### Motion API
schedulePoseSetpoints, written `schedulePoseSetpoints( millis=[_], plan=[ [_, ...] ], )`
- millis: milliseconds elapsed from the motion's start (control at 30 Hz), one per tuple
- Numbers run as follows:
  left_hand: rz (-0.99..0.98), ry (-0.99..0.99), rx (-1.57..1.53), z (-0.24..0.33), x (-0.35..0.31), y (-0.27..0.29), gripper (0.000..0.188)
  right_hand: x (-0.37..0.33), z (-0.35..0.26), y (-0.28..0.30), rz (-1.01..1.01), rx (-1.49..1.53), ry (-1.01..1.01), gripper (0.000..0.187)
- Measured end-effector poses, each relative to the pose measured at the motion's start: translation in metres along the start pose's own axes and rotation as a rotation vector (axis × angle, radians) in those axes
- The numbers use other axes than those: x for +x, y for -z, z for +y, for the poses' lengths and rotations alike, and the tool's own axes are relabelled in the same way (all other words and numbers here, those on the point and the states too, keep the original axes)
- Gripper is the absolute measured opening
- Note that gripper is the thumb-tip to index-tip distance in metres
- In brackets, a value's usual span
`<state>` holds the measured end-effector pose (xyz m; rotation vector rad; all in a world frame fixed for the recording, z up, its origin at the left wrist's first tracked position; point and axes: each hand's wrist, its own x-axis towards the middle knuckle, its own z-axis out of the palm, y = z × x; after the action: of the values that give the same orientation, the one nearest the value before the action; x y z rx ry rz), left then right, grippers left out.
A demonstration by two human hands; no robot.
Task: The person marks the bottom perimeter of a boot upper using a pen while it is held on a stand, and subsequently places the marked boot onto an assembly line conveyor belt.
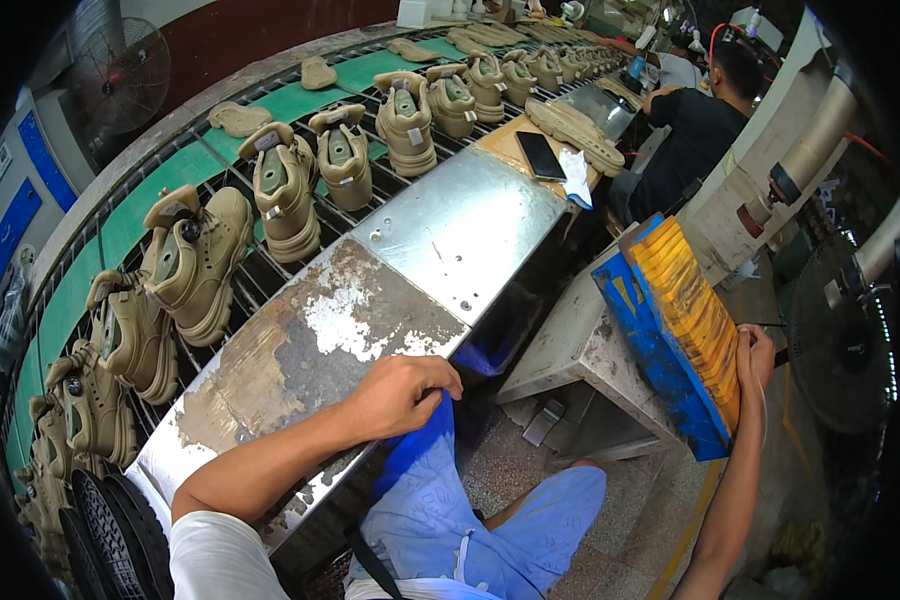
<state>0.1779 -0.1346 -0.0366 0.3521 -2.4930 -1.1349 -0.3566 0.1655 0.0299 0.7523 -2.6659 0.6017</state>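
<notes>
Yellow ridged pad (685,310) lies tilted along a blue board (655,350), at the person's right, by a grey metal stand (570,340). The largest thing around is a long curved rack with green strips (185,165), sweeping from lower left to the far end and bearing a row of beige shoes. Next comes the metal bench (470,215) beside it, bright at the far part, stained and flaking nearer the person. Beyond the stand sits a co-worker in black (695,145). The person's blue shorts (440,520) show below the bench edge. The nearest large shoe (202,265) stands on the rack, opening up. The right hand (757,358) has its fingers bent at the pad's right edge; whether it grips or only touches, I cannot tell. The left hand (402,392) is loosely curled at the bench edge, over the shorts; I cannot tell whether it pinches the fabric. On the bench's far end lies a black phone (539,157), just beside a smaller white cloth (575,177).
</notes>
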Motion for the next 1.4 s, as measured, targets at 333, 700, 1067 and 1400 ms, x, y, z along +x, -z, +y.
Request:
schedulePoseSetpoints(
  millis=[333, 700, 1067, 1400],
  plan=[
    [-0.004, 0.009, 0.003, 0.002, -0.002, 0.001, 0.026, 0.000, 0.002, -0.003, 0.033, 0.022, 0.040, 0.031],
    [-0.003, 0.008, 0.001, 0.001, -0.004, -0.001, 0.027, 0.002, 0.005, 0.000, 0.004, 0.006, 0.014, 0.033],
    [0.012, -0.017, 0.004, 0.002, -0.007, 0.000, 0.026, -0.001, 0.001, 0.000, 0.072, 0.042, 0.072, 0.029],
    [0.015, -0.025, 0.018, -0.003, -0.011, 0.000, 0.025, -0.007, -0.011, 0.005, 0.069, 0.061, 0.078, 0.030]
  ],
)
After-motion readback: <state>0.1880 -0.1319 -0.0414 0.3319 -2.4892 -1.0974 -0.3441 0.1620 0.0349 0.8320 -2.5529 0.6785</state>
